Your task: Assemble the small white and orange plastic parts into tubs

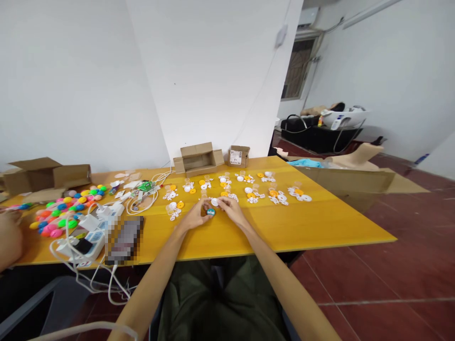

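Note:
Over the middle of the table [284,230], my two hands are close together. My left hand [196,214] is curled around a small teal round piece [211,212], thumb beneath it. A white plastic disc [214,201] is pinched at the fingertips of my right hand [232,210], right beside the left fingers. Whether the disc and the teal piece touch, I cannot tell. Around the hands lie small groups of plastic parts: orange discs [192,191], white discs [306,198], clear cups [297,185] and small white cut-out pieces [282,199].
Left of me are a power strip [101,232] with white cables, a pixelated dark phone-like object [124,240], and a heap of colourful round pieces [57,213]. Cardboard boxes [199,162] stand along the back. Another person's hand [9,237] is at the far left.

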Demonstrator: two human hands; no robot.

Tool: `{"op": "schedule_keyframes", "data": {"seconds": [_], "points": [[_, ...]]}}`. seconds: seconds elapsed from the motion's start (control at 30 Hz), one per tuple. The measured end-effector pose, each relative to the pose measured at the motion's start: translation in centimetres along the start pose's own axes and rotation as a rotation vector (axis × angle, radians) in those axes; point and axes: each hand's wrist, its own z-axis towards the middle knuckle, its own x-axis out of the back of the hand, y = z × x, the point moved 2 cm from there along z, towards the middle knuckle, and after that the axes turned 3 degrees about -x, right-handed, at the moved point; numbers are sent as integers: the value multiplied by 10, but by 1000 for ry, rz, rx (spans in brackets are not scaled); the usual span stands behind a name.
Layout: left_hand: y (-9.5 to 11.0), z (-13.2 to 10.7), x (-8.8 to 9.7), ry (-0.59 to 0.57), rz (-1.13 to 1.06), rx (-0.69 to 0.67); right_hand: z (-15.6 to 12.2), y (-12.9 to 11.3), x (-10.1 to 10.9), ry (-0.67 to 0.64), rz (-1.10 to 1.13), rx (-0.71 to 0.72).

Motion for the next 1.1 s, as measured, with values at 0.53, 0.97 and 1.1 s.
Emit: {"op": "schedule_keyframes", "data": {"seconds": [0.53,0.97,1.1], "points": [[2,-1,1,9,27,6,-2,-10,0,-30,-50,12],[-6,-1,-1,-10,-57,43,-12,-21,-9,-88,-116,129],[-4,-1,0,-3,-47,30,-14,-22,-9,-92,-145,147]]}}
